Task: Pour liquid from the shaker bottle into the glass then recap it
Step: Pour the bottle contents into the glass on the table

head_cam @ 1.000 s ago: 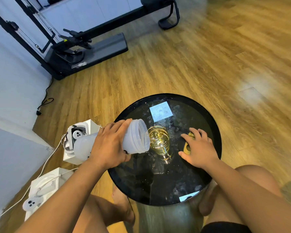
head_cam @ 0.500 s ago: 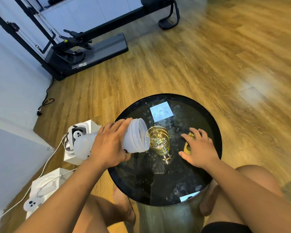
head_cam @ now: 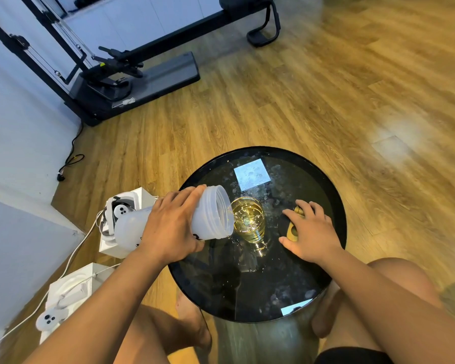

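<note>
- Translucent white plastic shaker bottle: uncapped and tipped nearly level. Its long axis runs left to right, with the open mouth at the near rim of the glass and the base out past the table's left edge.
- Left hand: fingers and thumb wrapped round the bottle's middle, carrying its whole weight.
- Short clear glass tumbler: upright on the table, just right of the bottle mouth and between my two hands. Yellow liquid stands high in it. I cannot tell whether a stream is running.
- Black-and-yellow cap: lies on the table right of the glass, mostly hidden under my palm.
- Right hand: palm down with fingers relaxed, resting on the cap and not clamped on it. It is the hand nearer the cap.
- Judgement: the pour looks almost done. To recap, the bottle must be righted, and the glass stands directly between cap and mouth.
- Round black glossy table: carries the glass and the cap.
- White boxes holding a headset and controllers: on the wooden floor to the left, beneath the bottle's base.
</note>
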{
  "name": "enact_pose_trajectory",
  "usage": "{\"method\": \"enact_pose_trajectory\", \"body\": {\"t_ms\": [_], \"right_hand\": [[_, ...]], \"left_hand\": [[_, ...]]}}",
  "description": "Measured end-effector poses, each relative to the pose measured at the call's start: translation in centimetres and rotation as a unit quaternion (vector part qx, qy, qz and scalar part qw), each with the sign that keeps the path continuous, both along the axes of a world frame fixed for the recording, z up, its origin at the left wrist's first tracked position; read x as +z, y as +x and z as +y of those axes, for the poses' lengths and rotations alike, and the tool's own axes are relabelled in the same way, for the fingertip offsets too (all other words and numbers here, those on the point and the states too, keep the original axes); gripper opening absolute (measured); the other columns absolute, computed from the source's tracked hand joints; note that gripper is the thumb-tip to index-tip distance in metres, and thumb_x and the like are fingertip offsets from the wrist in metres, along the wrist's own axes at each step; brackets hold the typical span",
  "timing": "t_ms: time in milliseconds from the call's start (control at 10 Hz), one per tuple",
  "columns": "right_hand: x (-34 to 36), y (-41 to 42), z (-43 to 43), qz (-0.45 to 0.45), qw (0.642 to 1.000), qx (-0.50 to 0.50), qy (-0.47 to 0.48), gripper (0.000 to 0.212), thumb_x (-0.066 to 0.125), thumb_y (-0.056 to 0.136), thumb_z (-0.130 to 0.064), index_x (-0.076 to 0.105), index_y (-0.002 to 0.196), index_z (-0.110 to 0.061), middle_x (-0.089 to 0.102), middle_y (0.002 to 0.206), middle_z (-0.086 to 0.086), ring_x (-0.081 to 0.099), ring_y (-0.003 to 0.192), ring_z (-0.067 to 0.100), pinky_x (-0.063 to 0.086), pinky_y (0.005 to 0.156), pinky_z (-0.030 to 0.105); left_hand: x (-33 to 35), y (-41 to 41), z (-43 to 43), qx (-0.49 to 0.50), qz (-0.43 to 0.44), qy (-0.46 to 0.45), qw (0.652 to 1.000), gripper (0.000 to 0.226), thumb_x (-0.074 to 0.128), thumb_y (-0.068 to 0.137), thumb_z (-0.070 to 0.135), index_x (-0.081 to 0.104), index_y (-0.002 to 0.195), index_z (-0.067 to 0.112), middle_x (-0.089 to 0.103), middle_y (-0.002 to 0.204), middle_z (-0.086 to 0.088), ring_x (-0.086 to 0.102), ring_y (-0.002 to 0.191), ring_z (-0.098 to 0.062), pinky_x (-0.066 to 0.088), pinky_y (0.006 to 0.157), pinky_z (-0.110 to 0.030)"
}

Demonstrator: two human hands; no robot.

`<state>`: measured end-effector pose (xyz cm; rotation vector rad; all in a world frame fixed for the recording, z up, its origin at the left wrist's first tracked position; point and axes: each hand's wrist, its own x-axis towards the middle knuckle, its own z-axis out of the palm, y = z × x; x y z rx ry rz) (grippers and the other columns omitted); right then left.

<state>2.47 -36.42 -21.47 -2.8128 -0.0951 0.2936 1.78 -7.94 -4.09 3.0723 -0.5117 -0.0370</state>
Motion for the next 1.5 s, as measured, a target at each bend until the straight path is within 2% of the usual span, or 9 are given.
{"method": "enact_pose_trajectory", "body": {"t_ms": [1500], "right_hand": [[0.16, -0.07, 0.04, 0.002, 1.0, -0.002, 0.005, 0.072, 0.053, 0.082, -0.068, 0.03, 0.144, -0.039, 0.014, 0.161, 0.002, 0.007, 0.145, 0.035, 0.026, 0.112, 0.051]], "left_hand": [[-0.19, 0.45, 0.44, -0.006, -0.011, 0.011, 1.0, 0.115, 0.091, 0.052, 0.038, 0.034, 0.151, 0.024, 0.051, 0.142, 0.0, 0.047, 0.125, -0.029, 0.039, 0.101, -0.049]]}}
